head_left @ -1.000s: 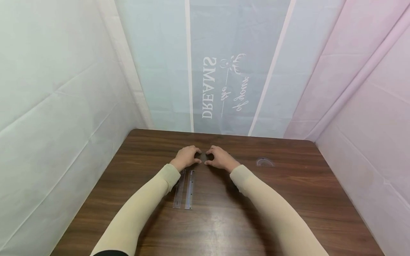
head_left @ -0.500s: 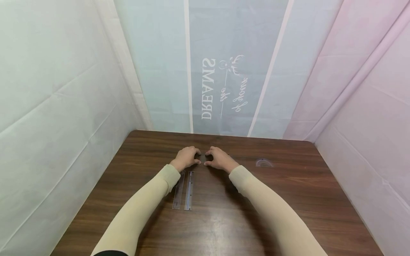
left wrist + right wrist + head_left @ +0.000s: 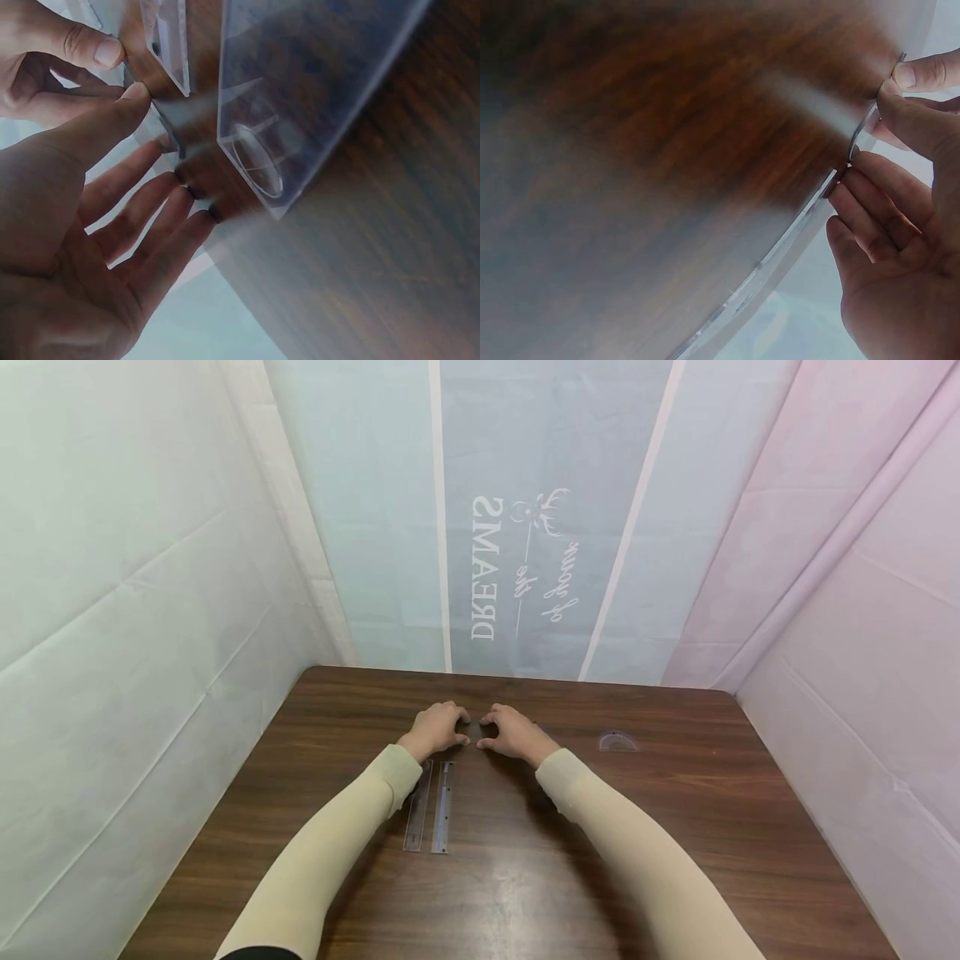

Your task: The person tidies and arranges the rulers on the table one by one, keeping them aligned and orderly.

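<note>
Near the far side of the table, my left hand (image 3: pixel 437 729) and right hand (image 3: pixel 514 730) face each other, holding a small, thin, clear plastic piece (image 3: pixel 475 732) between them. Thumb and forefinger of each hand pinch one side of it. In the left wrist view the piece (image 3: pixel 171 135) shows as a narrow edge by my left fingertips; my left hand's other fingers are spread. The right wrist view shows the same piece (image 3: pixel 857 136) edge-on, seemingly curved. Its exact kind cannot be told. A clear ruler (image 3: pixel 418 810) lies partly under my left cuff, another ruler (image 3: pixel 444 810) beside it.
A clear protractor (image 3: pixel 619 742) lies flat to the right of my right hand. Another clear, straight-edged plastic item (image 3: pixel 757 266) lies close by my right hand. The dark wooden table (image 3: pixel 675 843) meets a light curtain (image 3: pixel 390 568) at the back and pale cloth walls at both sides.
</note>
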Tool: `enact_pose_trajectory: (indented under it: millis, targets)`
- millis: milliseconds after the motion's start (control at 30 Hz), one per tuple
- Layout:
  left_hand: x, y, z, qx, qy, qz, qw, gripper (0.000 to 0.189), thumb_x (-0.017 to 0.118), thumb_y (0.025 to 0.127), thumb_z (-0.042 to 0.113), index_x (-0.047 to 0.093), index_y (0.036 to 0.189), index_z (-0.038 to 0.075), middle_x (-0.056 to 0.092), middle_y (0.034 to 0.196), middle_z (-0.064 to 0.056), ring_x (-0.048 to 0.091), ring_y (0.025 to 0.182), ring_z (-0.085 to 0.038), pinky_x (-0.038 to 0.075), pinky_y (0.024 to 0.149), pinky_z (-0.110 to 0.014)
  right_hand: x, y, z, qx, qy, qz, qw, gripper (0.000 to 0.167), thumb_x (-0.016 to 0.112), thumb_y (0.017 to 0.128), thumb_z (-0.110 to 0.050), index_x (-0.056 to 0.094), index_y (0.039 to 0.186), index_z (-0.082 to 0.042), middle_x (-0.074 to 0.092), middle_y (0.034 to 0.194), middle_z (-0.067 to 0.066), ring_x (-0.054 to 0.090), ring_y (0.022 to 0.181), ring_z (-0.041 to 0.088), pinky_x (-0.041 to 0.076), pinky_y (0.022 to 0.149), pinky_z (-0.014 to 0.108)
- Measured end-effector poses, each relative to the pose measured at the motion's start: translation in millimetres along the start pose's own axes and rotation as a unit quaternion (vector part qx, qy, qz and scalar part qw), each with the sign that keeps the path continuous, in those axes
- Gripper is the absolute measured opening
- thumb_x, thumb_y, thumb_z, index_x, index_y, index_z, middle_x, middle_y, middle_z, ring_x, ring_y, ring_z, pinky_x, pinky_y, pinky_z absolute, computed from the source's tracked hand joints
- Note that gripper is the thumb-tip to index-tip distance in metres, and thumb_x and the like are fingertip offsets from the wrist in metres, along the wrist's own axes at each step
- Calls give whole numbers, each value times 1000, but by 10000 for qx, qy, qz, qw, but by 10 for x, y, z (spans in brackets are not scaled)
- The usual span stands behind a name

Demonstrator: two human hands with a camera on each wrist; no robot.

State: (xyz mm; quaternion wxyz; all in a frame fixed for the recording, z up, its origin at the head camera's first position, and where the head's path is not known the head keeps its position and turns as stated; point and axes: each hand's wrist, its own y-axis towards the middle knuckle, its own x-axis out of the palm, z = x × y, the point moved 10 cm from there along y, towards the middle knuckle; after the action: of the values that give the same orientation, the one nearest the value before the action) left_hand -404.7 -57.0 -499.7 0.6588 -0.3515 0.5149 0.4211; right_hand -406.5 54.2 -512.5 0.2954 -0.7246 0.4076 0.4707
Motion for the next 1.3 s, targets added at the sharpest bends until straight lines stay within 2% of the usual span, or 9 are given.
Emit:
enact_pose_trajectory:
  millis: [267, 533, 700, 900, 1300]
  targets:
    - [13, -20, 25, 75, -18, -121, 9999, 45, 81, 99, 33, 71, 137, 11, 66, 132, -12, 65, 121, -33, 58, 98, -51, 11, -15, 4, 33, 67, -86, 9999, 52, 80, 100, -36, 69, 142, -7, 59, 116, 6, 60, 107, 22, 53, 98, 43]
    - [40, -23, -8, 70, 82, -30, 9999, 43, 79, 100, 36, 71, 136, 14, 66, 127, -8, 64, 119, -29, 57, 97, -50, -8, -21, -6, 101, 207, -16, 9997, 50, 82, 99, -33, 70, 140, -6, 61, 116, 7, 60, 105, 22, 53, 96, 43]
    - [62, -35, -23, 86, 102, -23, 9999, 43, 80, 98, 37, 72, 133, 14, 67, 122, -5, 65, 114, -27, 58, 94, -49, 5, -49, -20, 148, 271, -45, 9995, 49, 83, 98, -31, 71, 138, -5, 63, 123, 10, 63, 114, 27, 53, 102, 45]
    - [22, -33, -27, 165, 46, 33, 9998, 42, 81, 97, 37, 72, 131, 14, 66, 120, -5, 66, 111, -25, 58, 93, -49, -16, -55, -47, 110, 146, 73, 9998, 47, 82, 99, -32, 71, 136, -5, 63, 132, 13, 62, 127, 32, 52, 108, 48]
    - [-18, -34, -7, 318, -107, -71, 9994, 44, 80, 98, 37, 69, 134, 13, 64, 123, -5, 66, 111, -23, 58, 94, -47, -67, -96, -67, -79, 325, 358, 9988, 46, 83, 98, -33, 71, 132, -3, 66, 127, 13, 64, 121, 29, 53, 107, 46]
